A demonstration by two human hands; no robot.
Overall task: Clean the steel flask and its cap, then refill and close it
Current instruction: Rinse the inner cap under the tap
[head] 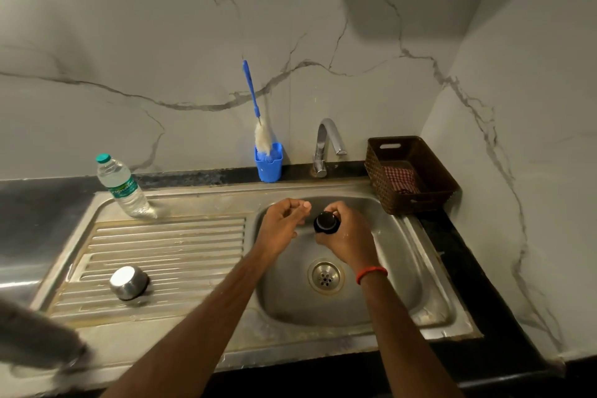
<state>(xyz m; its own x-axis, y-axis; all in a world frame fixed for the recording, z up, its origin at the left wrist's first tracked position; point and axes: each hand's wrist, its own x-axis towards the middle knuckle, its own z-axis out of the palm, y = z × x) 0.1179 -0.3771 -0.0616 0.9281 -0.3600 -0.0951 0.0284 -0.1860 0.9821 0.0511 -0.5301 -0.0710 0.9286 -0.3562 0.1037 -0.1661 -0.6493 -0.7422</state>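
One water bottle [126,192], label [122,185] illegible, right hand [350,241] gripping black cap [325,222]

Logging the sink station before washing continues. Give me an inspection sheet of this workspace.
Surface: steel sink with ribbed drainboard, set in a dark counter.
Job's things: black stopper held over the basin; steel cap mouth down on the drainboard; capped water bottle standing farther back; flask body not clearly seen.
Clutter: bottle brush in blue holder; basket holding checked cloth.
Grips: left hand empty, loosely curled; right hand holds the stopper.
Cables: nothing seen.
Surroundings: tap, no water running; marble-look wall.
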